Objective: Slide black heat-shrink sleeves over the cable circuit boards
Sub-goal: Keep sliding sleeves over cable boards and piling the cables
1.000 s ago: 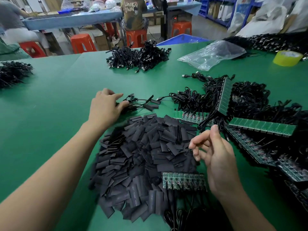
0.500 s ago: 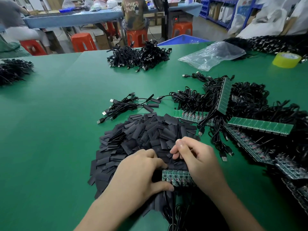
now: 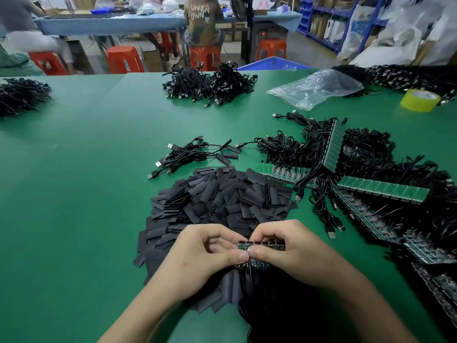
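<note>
Raised since my last look: board strip (image 3: 262, 245), now off the sleeve pile (image 3: 222, 194). I logged left hand (image 3: 205, 253) and right hand (image 3: 291, 256), fingers curled, both pinching it; cables (image 3: 262, 308) hung below. Bag (image 3: 314, 87) on table (image 3: 86, 169): contents unclear.

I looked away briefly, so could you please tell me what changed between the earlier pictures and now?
The left hand drew back from the small cable bundle, the right hand came down, and both now pinch the strip of circuit boards. The sleeve pile stayed put.
</note>
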